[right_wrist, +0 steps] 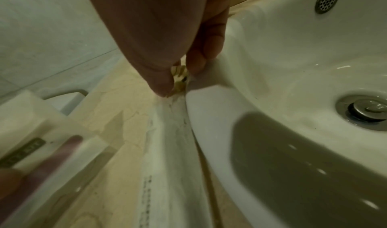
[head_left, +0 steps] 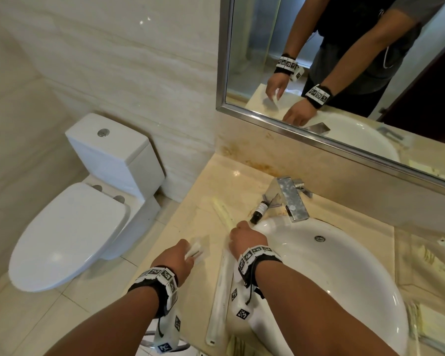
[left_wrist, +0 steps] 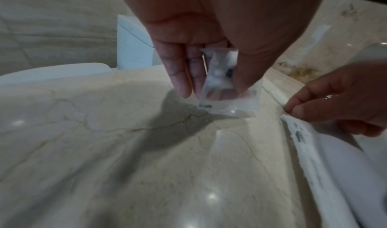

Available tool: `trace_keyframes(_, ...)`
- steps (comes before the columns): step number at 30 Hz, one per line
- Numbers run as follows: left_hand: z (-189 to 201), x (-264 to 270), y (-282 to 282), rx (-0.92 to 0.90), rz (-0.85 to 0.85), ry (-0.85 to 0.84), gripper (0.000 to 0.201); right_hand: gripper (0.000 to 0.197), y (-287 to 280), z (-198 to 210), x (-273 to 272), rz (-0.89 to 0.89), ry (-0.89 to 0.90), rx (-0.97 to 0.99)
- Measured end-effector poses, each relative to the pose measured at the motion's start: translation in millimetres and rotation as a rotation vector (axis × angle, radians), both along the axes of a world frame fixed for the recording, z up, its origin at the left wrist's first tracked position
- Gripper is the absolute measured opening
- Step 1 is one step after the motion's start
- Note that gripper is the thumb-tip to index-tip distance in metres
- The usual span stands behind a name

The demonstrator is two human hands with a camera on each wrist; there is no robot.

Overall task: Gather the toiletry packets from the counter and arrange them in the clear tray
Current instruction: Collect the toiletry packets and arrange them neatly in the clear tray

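My left hand (head_left: 190,251) (left_wrist: 215,89) hovers just above the marble counter (head_left: 190,227) and pinches small clear packets (head_left: 197,249) (left_wrist: 224,86) between thumb and fingers. My right hand (head_left: 239,228) (right_wrist: 178,82) reaches down at the sink's left rim and pinches the far end of a long white packet (head_left: 221,286) (right_wrist: 167,149), which lies along that rim. In the left wrist view, the right hand (left_wrist: 293,110) shows at the right edge on the same long white packet (left_wrist: 310,145). A clear tray (head_left: 406,286) with pale items sits right of the basin.
A second long pale-yellow packet (head_left: 222,210) lies on the counter beyond my right hand. A small dark bottle (head_left: 258,211) lies beside the chrome faucet (head_left: 290,199). The white sink (head_left: 319,278) fills the counter's middle. A toilet (head_left: 88,201) stands to the left, a mirror (head_left: 344,73) behind.
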State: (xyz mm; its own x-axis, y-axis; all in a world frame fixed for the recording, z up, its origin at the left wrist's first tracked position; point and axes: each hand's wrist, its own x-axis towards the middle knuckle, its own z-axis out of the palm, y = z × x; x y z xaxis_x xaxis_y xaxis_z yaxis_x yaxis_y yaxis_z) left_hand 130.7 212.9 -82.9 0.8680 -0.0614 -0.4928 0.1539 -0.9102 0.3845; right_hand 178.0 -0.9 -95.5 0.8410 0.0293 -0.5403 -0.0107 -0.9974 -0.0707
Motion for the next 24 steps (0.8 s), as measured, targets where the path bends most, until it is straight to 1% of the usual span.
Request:
trace_keyframes(3,1,0,-1,-0.013,-0.001,-0.008,0.029,0.027,0,-1,6,-0.03,-0.052,0.021)
trace_keyframes(6,1,-1,-3,-0.027,0.005,-0.002,0.032,0.028,2,-2,11,-0.137,-0.099,0.097)
trace_keyframes(8,1,-4,0,-0.014,0.003,0.0,0.033,0.032,4,-1,13,-0.209,-0.097,0.133)
trace_keyframes(10,-2,-8,3,-0.003,0.008,0.002,0.033,0.031,4,0,15,-0.233,-0.069,0.157)
trace_keyframes(13,0,-10,5,0.005,0.011,0.003,0.032,0.025,1,2,18,-0.186,-0.011,0.163)
trace_keyframes(15,1,-6,7,-0.004,0.012,0.009,0.032,0.017,0,6,16,-0.21,-0.034,0.254)
trace_keyframes(16,4,-4,7,-0.006,0.016,0.001,0.032,0.019,-1,9,13,-0.22,-0.055,0.304)
trace_keyframes(18,12,0,4,0.003,0.015,-0.012,0.031,0.03,-8,18,2,-0.211,-0.105,0.357)
trace_keyframes(22,40,5,-14,-0.058,-0.006,-0.012,0.02,0.037,-31,41,-33,-0.1,-0.176,0.36)
trace_keyframes(24,47,5,-23,-0.056,-0.035,-0.021,0.027,0.036,-43,47,-54,-0.094,-0.178,0.367)
